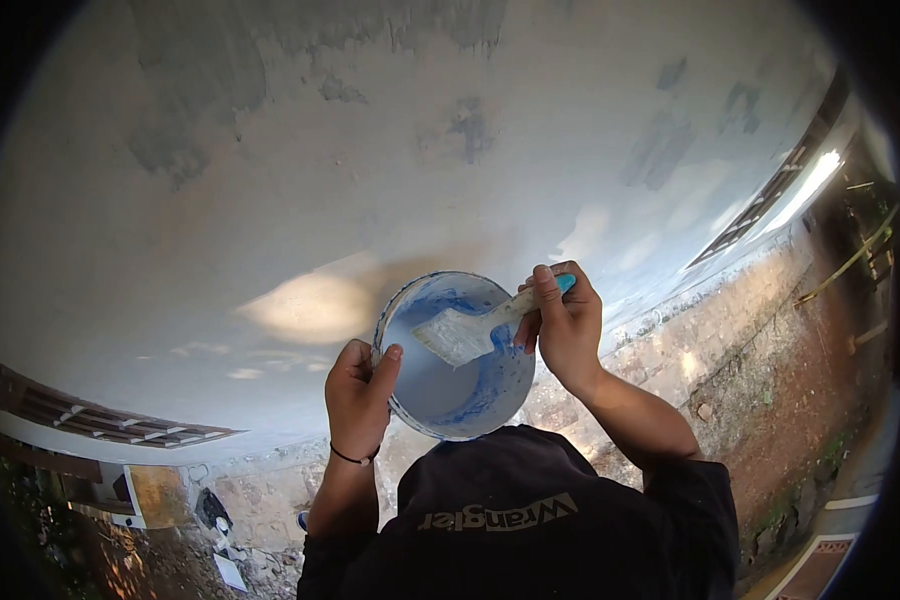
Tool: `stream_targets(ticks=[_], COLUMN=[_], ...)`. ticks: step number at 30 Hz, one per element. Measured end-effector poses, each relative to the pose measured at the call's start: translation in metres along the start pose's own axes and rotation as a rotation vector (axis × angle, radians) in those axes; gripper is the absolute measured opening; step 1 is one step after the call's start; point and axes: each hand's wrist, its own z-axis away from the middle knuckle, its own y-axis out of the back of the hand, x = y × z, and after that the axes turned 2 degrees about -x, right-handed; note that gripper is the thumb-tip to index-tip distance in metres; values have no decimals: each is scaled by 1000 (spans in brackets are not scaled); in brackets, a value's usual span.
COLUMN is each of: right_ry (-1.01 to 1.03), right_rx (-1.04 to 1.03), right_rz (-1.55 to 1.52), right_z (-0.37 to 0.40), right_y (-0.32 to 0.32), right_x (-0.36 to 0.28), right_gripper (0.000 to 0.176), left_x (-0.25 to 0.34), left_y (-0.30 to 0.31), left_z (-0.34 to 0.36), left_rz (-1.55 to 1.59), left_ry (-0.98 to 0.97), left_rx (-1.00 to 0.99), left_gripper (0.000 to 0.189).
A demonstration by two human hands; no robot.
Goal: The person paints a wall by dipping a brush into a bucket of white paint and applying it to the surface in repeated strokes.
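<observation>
A round bucket (500, 395) with blue smears on its inner wall holds pale paint. My left hand (362, 392) grips the bucket's left rim, with the thumb over the edge and the other fingers outside. A wide brush (457, 334) coated in whitish paint hangs over the bucket's opening, its bristles pointing down and left. My right hand (567, 325) pinches the brush by its handle, whose turquoise end sticks out between the fingers. Whether the bristles touch the paint I cannot tell.
A pale wall (300, 150) with grey patches fills the view ahead. Barred windows (100, 420) show at lower left and at right. A rough stone base (670, 385) runs below the wall, with bare ground (770, 450) at right.
</observation>
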Motion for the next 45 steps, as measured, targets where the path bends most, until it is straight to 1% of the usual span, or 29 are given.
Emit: stream_targets(ticks=[2,4,6,8,9,12,14,16,17,18,20,22,24,25,26,27,29,30,31,32,34,36,38,39,41,43,45], right_ry=[31,3,72,-80,-107,-103,-69,59,148,296,615,918,1217,1336,1413,1478,1557,1564,1570,1574,1569,1565,1534,1534,1656,1621,1585], right_rx=[26,102,88,123,152,239,321,386,418,419,432,382,353,363,380,362,348,339,308,278,284,290,409,406,341,347,356], right_rz=[-51,-65,-34,-120,-199,-442,-559,-667,-732,-737,-683,-642,-542,-517,-455,-416,-399,-408,-410,-412,-370,-324,-87,-90,-161,-164,-164], right_z=[0,-1,3,6,8,13,6,-9,-18,-30,-48,-66,-88,-99,-109,-119,-139,-147,-154,-159,-165,-170,-175,-182,-195,-193,-195], right_y=[0,6,7,13,17,27,36,45,48,59,58,54,47,41,36,30,20,19,17,15,10,5,-1,-3,-7,-9,-8], right_x=[6,8,15,20,24,17,-13,-55,-82,-102,-160,-216,-268,-293,-317,-340,-379,-394,-408,-419,-433,-443,-446,-450,-456,-457,-456], right_gripper=[24,25,27,28,28,29,30,32,32,36,39,40,38,37,35,34,32,32,30,28,27,27,28,28,20,21,21], left_x=[1,10,-1,-4,-1,5,8,24,26,23,19,15,10,12,16,26,24,23,31,28,22,27,29,27,28,33,33], left_y=[-3,-6,-3,-1,-3,0,9,12,16,16,21,21,23,22,20,17,20,20,17,19,22,20,17,17,15,15,14], left_z=[0,2,-1,-3,-3,-6,-9,-5,-6,-6,-3,0,0,3,7,14,17,19,26,27,28,32,32,31,30,31,28], left_rz=[-16,-17,-35,-63,-29,51,95,148,151,137,126,-62,-37,-17,3,17,-18,-55,-67,-63,-90,-71,-58,-51,-46,-87,-86], left_ry=[-31,97,45,50,84,129,109,124,93,77,49,-114,-146,-154,-161,-99,-150,-188,-144,-153,-192,-196,-190,-207,-222,-157,-155], left_rx=[12,33,32,43,62,124,153,168,156,146,137,132,123,126,129,130,142,147,164,171,227,232,235,233,234,217,219], left_gripper=[35,35,35,36,36,34,33,33,33,31,29,32,33,33,32,33,33,33,33,33,30,29,27,27,27,26,26])
